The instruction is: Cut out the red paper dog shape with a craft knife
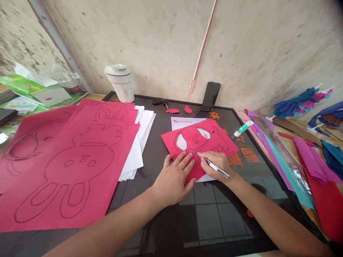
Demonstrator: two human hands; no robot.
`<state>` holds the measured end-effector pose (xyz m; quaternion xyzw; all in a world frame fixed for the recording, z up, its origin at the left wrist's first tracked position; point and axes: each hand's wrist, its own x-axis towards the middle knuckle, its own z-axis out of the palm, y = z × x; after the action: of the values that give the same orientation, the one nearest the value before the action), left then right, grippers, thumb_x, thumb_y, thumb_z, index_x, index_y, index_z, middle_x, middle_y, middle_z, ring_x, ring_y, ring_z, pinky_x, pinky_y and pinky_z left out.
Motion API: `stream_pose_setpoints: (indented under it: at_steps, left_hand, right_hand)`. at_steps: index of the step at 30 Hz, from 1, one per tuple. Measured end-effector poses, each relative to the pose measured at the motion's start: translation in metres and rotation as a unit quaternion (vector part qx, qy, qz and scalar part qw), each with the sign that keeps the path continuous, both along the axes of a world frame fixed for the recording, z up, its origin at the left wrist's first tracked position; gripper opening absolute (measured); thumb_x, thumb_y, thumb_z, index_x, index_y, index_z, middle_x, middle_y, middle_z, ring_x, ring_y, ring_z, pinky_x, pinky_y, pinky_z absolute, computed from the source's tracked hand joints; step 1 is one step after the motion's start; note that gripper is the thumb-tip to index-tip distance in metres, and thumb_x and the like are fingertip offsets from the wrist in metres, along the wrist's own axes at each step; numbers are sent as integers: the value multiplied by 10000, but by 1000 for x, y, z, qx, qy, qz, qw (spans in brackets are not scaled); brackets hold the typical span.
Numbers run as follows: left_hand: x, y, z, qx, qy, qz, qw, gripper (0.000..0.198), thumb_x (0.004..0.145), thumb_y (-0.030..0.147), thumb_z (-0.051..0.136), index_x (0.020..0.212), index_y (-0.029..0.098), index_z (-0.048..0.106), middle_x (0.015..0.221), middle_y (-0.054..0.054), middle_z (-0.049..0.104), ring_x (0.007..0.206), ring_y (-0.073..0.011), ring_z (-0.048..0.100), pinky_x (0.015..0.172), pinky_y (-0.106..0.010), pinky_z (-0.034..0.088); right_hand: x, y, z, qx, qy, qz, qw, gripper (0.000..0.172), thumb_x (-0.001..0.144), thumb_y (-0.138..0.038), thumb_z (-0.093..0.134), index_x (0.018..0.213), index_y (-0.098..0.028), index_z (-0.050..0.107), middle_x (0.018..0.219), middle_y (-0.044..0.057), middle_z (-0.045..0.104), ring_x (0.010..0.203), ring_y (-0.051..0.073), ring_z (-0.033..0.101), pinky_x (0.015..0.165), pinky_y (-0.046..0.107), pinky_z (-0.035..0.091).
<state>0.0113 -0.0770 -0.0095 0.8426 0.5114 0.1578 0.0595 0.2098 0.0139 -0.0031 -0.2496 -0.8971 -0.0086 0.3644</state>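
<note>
A red paper sheet (194, 169) with a rabbit drawn in dark lines lies slightly turned on the black board. Two holes are cut through it, and white paper shows beneath. My left hand (175, 177) presses flat on its lower left part, fingers spread. Pinched in my right hand (215, 164) is a slim silver-and-black craft knife (218, 169), its tip down at the drawn lines near the sheet's middle. The tip itself is too small to make out clearly. Two red paper cut-outs (173, 111) rest behind the sheet.
Large red sheets with rabbit drawings (80, 167) overlap white papers (138, 150) on my left. At the back stand a white tumbler (122, 84), keys (160, 102) and a leaning phone (211, 96). A green-and-white marker (242, 129) and coloured papers (278, 160) are on the right.
</note>
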Motion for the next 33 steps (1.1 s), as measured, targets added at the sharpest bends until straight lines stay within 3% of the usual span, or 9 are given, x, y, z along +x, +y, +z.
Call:
stream_pose_setpoints:
  at_steps: [14, 24, 33]
  left_hand:
    - [-1, -1, 1, -2, -3, 2, 1000, 540, 1005, 461, 333, 1453, 182, 447, 1562, -90, 376, 1426, -325, 332, 1101, -592, 241]
    - [0, 0, 2, -1, -7, 2, 1000, 538, 1002, 464, 343, 1440, 177, 467, 1559, -94, 380, 1419, -334, 343, 1094, -608, 255]
    - [0, 0, 0, 8, -4, 4, 1000, 530, 993, 457, 380, 1451, 201, 458, 1554, -95, 391, 1417, -339, 346, 1098, -587, 255]
  right_hand:
    - [-1, -3, 6, 27, -3, 19, 999, 222, 815, -94, 530, 928, -196, 692, 741, 49, 763, 583, 157, 701, 592, 245, 580]
    - [3, -1, 5, -1, -5, 27, 1000, 234, 790, -84, 531, 911, -195, 698, 751, 47, 764, 574, 151, 693, 594, 247, 573]
    - [4, 1, 7, 11, -23, 40, 999, 219, 788, -90, 525, 887, -187, 695, 656, 27, 715, 529, 145, 650, 546, 245, 533]
